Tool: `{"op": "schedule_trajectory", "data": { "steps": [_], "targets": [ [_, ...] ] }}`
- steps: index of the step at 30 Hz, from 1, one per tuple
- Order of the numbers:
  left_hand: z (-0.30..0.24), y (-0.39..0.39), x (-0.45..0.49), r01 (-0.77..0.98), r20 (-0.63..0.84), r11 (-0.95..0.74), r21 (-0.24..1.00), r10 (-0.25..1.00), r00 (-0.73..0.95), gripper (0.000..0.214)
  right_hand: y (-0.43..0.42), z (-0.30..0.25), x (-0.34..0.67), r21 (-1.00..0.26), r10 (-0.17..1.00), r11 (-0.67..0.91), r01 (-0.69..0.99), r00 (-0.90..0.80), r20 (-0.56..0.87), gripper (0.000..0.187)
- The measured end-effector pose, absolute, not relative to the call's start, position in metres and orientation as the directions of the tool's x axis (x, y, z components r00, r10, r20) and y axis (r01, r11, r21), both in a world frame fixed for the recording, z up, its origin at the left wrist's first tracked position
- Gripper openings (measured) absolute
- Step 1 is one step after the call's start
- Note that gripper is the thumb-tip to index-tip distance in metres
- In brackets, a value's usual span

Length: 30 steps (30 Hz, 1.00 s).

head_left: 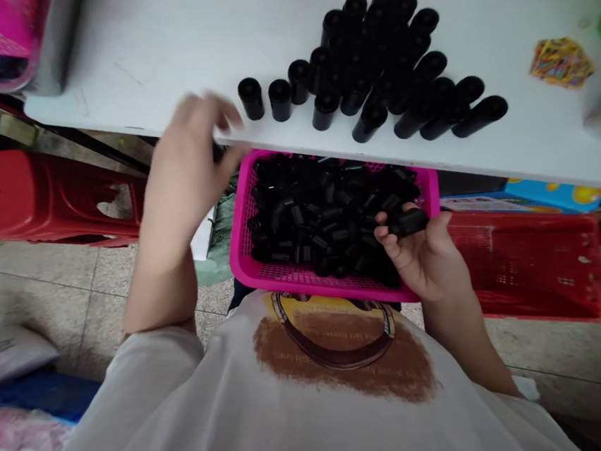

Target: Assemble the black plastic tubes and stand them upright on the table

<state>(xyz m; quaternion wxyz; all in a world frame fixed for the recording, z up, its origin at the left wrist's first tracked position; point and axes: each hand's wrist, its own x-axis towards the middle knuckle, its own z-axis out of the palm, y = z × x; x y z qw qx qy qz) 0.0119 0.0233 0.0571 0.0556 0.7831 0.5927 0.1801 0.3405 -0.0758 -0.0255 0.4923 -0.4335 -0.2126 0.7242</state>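
Note:
A pink basket full of small black plastic tubes rests on my lap under the edge of a white table. My right hand is over the basket's right side, fingers curled around a black tube. My left hand is raised at the table's front edge, smeared by motion, fingers pinched on something dark that I cannot make out. Just to its right, several black tubes stand upright on the table in a tight cluster, with two apart at the left end.
A red stool stands at the left under the table. A red basket sits to the right of the pink one. A bunch of coloured rubber bands lies on the table's right part. Bags lie on the tiled floor at lower left.

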Motion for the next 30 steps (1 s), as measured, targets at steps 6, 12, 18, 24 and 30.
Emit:
{"op": "schedule_trajectory", "data": {
  "steps": [6,12,18,24,30],
  "targets": [
    [0.046,-0.045,0.023,0.861,-0.640,-0.509,0.011,0.657,0.397,0.022,-0.080,-0.023,0.333,-0.733,0.901,-0.418,-0.537,-0.146,-0.407,0.044],
    [0.028,-0.053,0.032,0.847,-0.599,-0.507,0.161,0.632,0.492,0.027,-0.076,-0.020,0.318,-0.705,0.883,-0.461,-0.539,-0.205,-0.422,0.044],
    [0.024,-0.059,0.023,0.897,-0.322,-0.370,0.244,0.841,0.434,0.038,-0.079,-0.020,0.315,-0.696,0.859,-0.504,-0.512,-0.213,-0.465,0.047],
    [0.021,-0.059,0.038,0.935,-0.473,-0.346,-0.079,0.839,0.271,0.034,-0.081,-0.025,0.315,-0.730,0.855,-0.515,-0.449,-0.207,-0.476,0.050],
    [0.022,-0.058,0.034,0.937,-0.321,-0.325,0.130,0.880,0.350,0.026,-0.088,-0.021,0.305,-0.821,0.926,-0.376,-0.429,-0.153,-0.344,0.044]
  ]
}}
